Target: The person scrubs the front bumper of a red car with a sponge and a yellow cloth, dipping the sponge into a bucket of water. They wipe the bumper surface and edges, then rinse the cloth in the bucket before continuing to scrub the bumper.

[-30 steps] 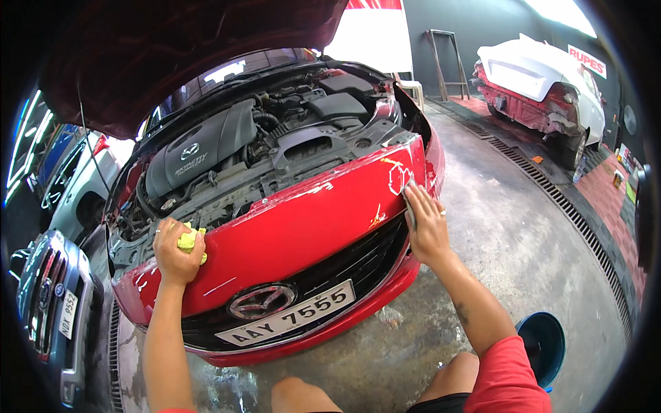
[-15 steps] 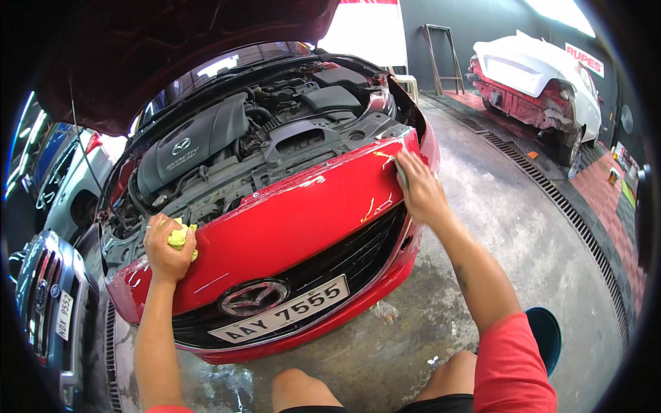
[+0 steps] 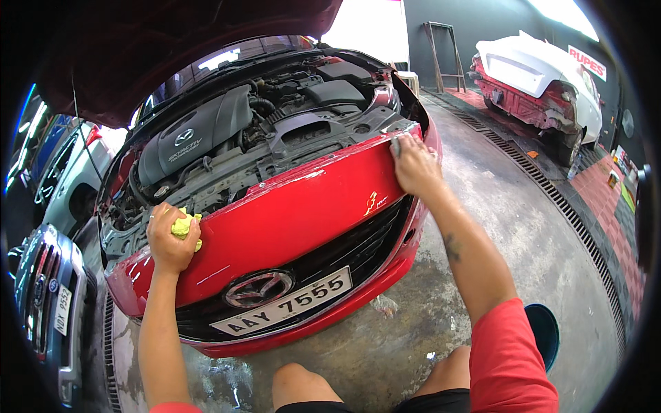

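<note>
In front of me is the red front bumper (image 3: 296,220) of a car, with scuffed pale patches along its upper edge. My left hand (image 3: 167,241) rests at its left part, fingers closed round a crumpled yellow-green cloth (image 3: 184,226). At the upper right corner my right hand (image 3: 418,167) presses a small grey pad (image 3: 395,146) against the paint, its fingers curled over the pad and hiding most of it. Light yellowish streaks (image 3: 372,203) lie below and left of that hand. The black grille (image 3: 337,265) and a round emblem (image 3: 259,288) sit lower down.
Above the exposed engine (image 3: 196,131) stands the raised hood (image 3: 172,41), held by a thin rod (image 3: 88,155). A dark teal bucket (image 3: 542,336) is by my right elbow. Other vehicles stand left, and a partly stripped white car (image 3: 530,76) far right beyond a floor drain grate (image 3: 530,165).
My right hand has moved up toward the bumper's top edge with the pad. The upper yellowish streak is gone, and the lower one looks smaller. My left hand keeps its hold on the cloth.
</note>
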Demonstrator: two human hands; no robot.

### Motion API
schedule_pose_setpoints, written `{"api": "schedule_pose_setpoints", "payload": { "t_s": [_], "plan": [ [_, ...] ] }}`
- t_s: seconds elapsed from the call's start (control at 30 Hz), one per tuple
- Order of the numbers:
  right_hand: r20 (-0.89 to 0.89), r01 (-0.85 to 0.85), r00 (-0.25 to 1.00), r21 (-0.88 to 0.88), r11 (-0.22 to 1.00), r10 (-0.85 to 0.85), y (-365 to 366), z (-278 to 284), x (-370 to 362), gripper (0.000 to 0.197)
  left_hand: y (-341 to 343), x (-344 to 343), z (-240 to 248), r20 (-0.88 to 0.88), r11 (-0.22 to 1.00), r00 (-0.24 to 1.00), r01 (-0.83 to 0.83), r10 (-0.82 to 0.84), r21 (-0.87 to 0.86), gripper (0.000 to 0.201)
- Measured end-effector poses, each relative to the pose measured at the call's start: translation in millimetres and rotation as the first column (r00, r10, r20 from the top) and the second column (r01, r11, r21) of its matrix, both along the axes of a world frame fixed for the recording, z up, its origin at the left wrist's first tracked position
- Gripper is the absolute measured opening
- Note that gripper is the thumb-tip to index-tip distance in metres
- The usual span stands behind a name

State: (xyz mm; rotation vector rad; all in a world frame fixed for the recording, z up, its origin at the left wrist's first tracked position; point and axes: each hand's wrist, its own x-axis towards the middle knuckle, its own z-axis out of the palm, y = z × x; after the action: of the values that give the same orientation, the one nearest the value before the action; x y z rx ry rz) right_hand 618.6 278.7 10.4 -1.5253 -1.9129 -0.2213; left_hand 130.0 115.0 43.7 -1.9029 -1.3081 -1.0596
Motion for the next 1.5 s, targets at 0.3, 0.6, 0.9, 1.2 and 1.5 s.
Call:
{"api": "schedule_pose_setpoints", "payload": {
  "t_s": [0.3,0.6,0.9,1.2,1.5],
  "plan": [
    [0.006,0.081,0.997,0.09,0.993,-0.082,9,-9,-7,0.044,-2,-4,2,0.02,1.0,1.0,0.013,-0.013,-0.005,0.024],
    [-0.057,0.055,0.997,0.037,0.998,-0.053,19,-13,10,0.051,-4,-6,2,0.032,1.0,0.999,0.007,-0.007,-0.001,0.025],
    [-0.037,-0.11,0.991,0.286,0.952,0.126,-12,-61,2,0.047,-9,-14,6,0.017,0.999,0.999,-0.031,0.031,-0.021,0.025],
    [-0.07,-0.115,0.988,0.225,0.968,0.134,-31,-86,-2,0.051,-17,-15,10,-0.012,0.999,0.999,-0.048,0.048,-0.022,0.024],
    [-0.034,-0.029,0.999,0.181,0.983,0.036,29,-41,13,0.05,-8,-4,4,0.0,0.999,0.999,-0.044,0.044,0.002,0.026]
  ]
}}
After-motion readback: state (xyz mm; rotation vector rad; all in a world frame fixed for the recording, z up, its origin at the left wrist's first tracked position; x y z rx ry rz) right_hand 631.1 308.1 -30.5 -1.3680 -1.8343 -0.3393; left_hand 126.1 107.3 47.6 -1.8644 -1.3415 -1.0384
